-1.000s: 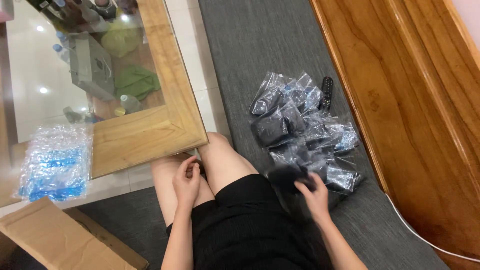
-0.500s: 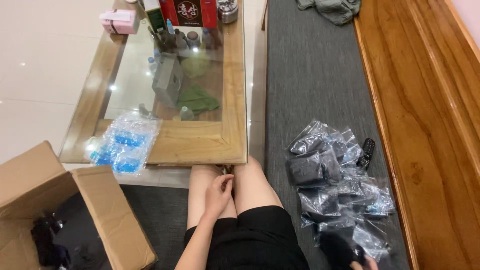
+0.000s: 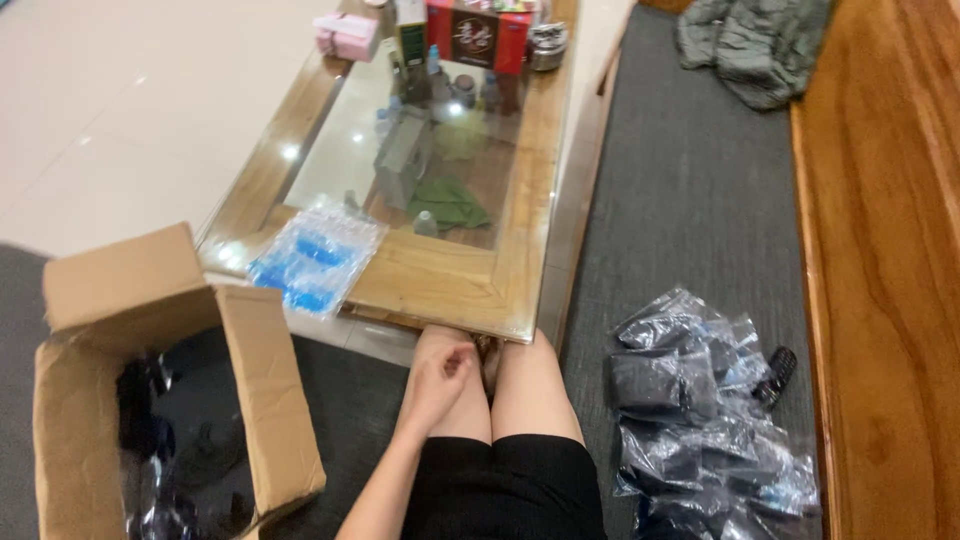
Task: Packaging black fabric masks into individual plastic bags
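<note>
My left hand (image 3: 437,383) rests on my left knee with its fingers loosely curled, holding nothing. My right hand is out of the picture. A pile of dark items in clear plastic bags (image 3: 700,420) lies on the grey mat (image 3: 690,210) to the right of my legs. An open cardboard box (image 3: 150,390) with dark things inside stands to my left. A clear bag with blue contents (image 3: 315,258) lies on the near corner of the glass-topped wooden table (image 3: 450,280).
A small black remote (image 3: 775,377) lies beside the pile. The table carries a red box (image 3: 480,35), a pink box (image 3: 347,35) and bottles. A wooden bench (image 3: 890,250) runs along the right. Crumpled green-grey cloth (image 3: 755,40) lies far back.
The view has swung left and up, bringing the cardboard box and the whole table into sight. My right hand, earlier at the bag pile, has dropped out of frame. My left hand stays on my knee.
</note>
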